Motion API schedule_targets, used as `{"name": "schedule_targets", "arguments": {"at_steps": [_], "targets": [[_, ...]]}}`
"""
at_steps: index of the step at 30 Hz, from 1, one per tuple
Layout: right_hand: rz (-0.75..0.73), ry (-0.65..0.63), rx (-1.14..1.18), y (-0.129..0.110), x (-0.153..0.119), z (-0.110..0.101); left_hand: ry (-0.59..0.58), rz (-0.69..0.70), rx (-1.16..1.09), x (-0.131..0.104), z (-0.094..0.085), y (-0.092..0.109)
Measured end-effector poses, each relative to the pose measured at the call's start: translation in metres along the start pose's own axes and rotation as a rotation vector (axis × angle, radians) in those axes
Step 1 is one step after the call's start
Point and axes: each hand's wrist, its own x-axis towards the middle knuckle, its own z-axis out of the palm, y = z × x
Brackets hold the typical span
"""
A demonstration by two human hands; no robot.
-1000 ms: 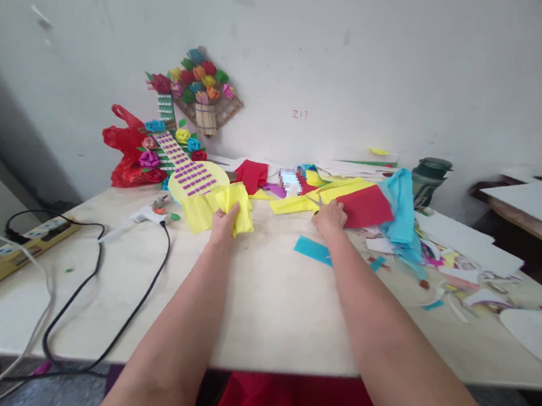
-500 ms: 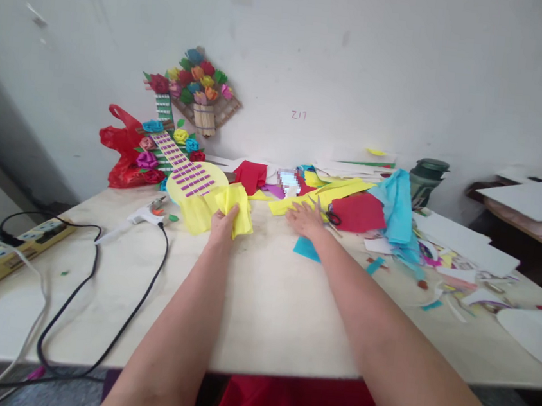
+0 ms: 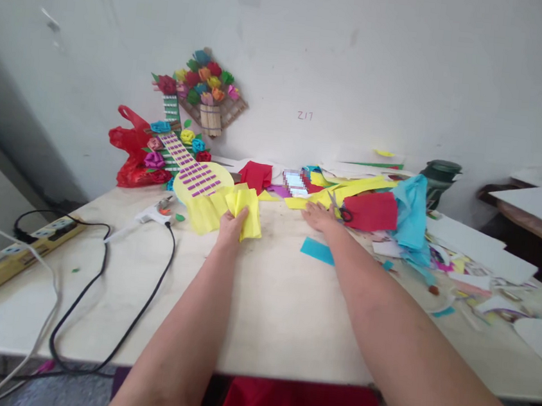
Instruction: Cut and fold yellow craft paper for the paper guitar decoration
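Observation:
My left hand (image 3: 233, 222) is closed on a folded piece of yellow crepe paper (image 3: 251, 212), thumb on top. Part of that paper spreads left, against the lower end of a yellow paper guitar (image 3: 202, 180) with purple marks. My right hand (image 3: 320, 217) lies palm down with fingers stretched out, at the near edge of a long yellow crepe paper strip (image 3: 362, 188). Just beyond its knuckles are scissors (image 3: 346, 215) with black handles, beside red crepe paper (image 3: 371, 210). A blue paper strip (image 3: 317, 250) lies nearer me, partly behind my right forearm.
At left are a white glue gun (image 3: 153, 215), its black cord (image 3: 159, 281) and a yellow power strip (image 3: 17, 260). Paper flowers (image 3: 206, 80) and a red bag (image 3: 134, 163) stand behind. Blue crepe paper (image 3: 410, 211), a dark bottle (image 3: 440, 181) and scraps lie right.
The view has turned slightly left. My right hand and the yellow strip by it have shifted a little away from me. My left hand still holds the yellow crepe paper.

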Motion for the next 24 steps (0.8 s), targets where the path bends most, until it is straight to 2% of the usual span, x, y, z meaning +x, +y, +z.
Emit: {"name": "schedule_targets", "arguments": {"at_steps": [2,4,6,7,11,12,14,15,18,21,24], "targets": [[-0.003,0.012,0.006,-0.005,-0.001,-0.004,0.007,0.000,-0.005,-0.001,0.001,0.000],[-0.034,0.127,0.032,-0.018,-0.006,-0.012,0.013,-0.002,-0.009,-0.001,0.002,0.001],[-0.066,0.271,0.177,-0.038,-0.015,-0.023,0.010,-0.008,-0.012,-0.002,0.003,0.002],[-0.036,0.270,0.305,-0.051,-0.020,-0.029,0.011,-0.012,-0.014,-0.002,0.003,0.002],[-0.050,0.005,1.073,-0.098,-0.047,-0.044,0.018,-0.017,-0.012,-0.004,0.004,0.003],[-0.051,-0.060,1.225,-0.108,-0.053,-0.044,0.012,-0.012,-0.012,-0.005,0.004,0.003],[-0.072,-0.130,1.385,-0.122,-0.064,-0.039,-0.014,-0.002,-0.012,-0.006,0.004,0.003],[-0.080,-0.139,1.418,-0.127,-0.067,-0.035,-0.024,0.002,-0.012,-0.007,0.004,0.002],[-0.041,-0.040,1.465,-0.135,-0.068,-0.022,-0.022,-0.002,-0.009,-0.008,0.003,0.002],[0.010,0.108,1.475,-0.134,-0.063,-0.009,-0.017,-0.016,-0.021,-0.009,0.004,0.004],[0.031,0.249,1.388,-0.126,-0.056,-0.001,0.004,-0.017,-0.056,-0.009,0.004,0.007]]}}
